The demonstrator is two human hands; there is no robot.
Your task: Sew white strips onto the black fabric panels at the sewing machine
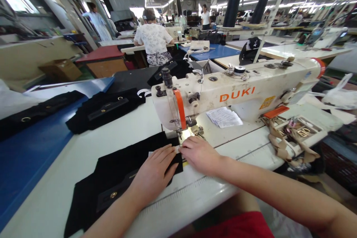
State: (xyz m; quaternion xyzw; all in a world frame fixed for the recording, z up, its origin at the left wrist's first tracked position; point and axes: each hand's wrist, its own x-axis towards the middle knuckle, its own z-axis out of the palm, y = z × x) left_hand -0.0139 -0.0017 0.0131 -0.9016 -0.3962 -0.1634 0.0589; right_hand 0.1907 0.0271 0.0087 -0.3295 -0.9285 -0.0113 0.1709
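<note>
One stepped black fabric panel with a round brass-coloured fitting is lying toward the front edge of the white tabletop, left of a shiny metal needle plate. Uneven pressure from the bare left hand could be skewing the cloth; the bare right hand is sitting so near the plate that a hurried feed could be nipping its fingertips. The left is lying palm down on the panel, thumb spread, while the right is curling its fingers inward; the two are almost meeting, though whether the right is pinching anything I cannot tell. Beyond, an off-white sewing machine is standing over loose white paper slips, and a person in patterned white is facing away.
</note>
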